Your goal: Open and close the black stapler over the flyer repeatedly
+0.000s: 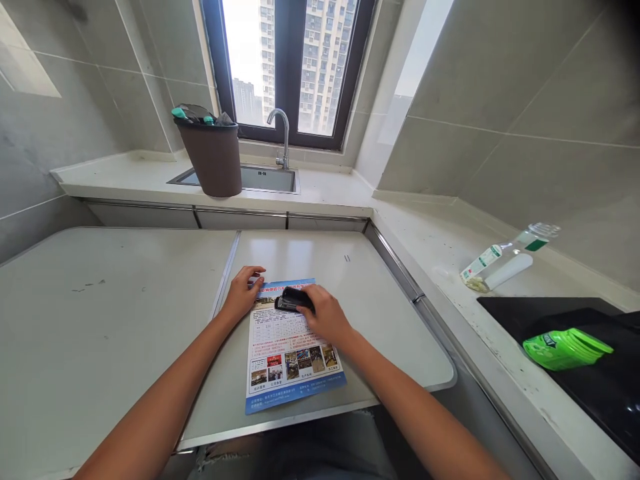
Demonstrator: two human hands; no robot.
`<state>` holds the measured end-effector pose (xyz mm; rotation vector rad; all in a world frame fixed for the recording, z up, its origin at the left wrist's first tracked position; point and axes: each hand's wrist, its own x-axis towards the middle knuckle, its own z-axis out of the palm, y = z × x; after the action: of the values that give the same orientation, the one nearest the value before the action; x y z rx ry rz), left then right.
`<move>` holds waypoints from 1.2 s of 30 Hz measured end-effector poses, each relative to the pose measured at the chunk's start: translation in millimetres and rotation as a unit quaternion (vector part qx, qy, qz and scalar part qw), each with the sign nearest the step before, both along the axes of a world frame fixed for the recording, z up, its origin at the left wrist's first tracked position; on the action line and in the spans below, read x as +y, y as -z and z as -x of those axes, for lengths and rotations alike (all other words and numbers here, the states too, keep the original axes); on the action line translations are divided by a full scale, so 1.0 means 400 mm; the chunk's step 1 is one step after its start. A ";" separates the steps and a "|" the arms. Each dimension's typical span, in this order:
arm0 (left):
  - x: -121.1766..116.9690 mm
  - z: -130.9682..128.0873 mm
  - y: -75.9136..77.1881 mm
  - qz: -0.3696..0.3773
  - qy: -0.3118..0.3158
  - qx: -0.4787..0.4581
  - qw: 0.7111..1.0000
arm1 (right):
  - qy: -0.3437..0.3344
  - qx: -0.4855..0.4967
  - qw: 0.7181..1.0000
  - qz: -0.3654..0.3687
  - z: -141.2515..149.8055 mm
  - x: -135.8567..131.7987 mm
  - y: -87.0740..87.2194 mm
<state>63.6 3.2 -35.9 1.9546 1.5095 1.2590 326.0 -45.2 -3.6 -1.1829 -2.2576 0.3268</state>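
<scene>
A printed flyer [280, 333] with a blue border, red and black text and a row of photos lies on the white folding table [400, 333]. My right hand [326, 315] is closed around a black stapler [294, 300], which sits over the upper part of the flyer. The stapler's front end points left; whether its jaws grip any paper I cannot make out. At the flyer's top left corner, my left hand [243, 291] holds the edge with its fingers bent and the thumb touching the paper.
A brown bin [213, 160] stands on the counter by the sink [270, 179] and faucet [285, 137]. On the right counter lie a clear bottle [515, 250], a white tube-like item [510, 272] and a green packet [565, 349] on a black cooktop [600, 400].
</scene>
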 end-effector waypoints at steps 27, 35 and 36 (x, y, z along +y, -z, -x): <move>0.002 0.003 0.000 -0.015 -0.086 -0.067 0.994 | 0.018 0.016 0.996 0.081 -0.428 0.092 0.032; -0.006 0.004 -0.008 -0.007 -0.095 -0.062 0.993 | 0.117 0.151 0.981 0.045 -0.479 0.297 0.058; -0.007 0.004 -0.008 -0.006 -0.096 -0.061 0.993 | 0.123 0.127 0.984 0.019 -0.480 0.321 0.066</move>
<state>62.0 0.3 -32.7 1.7370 1.6615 1.4410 517.8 83.2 -30.0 -1.3421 -1.8706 0.4006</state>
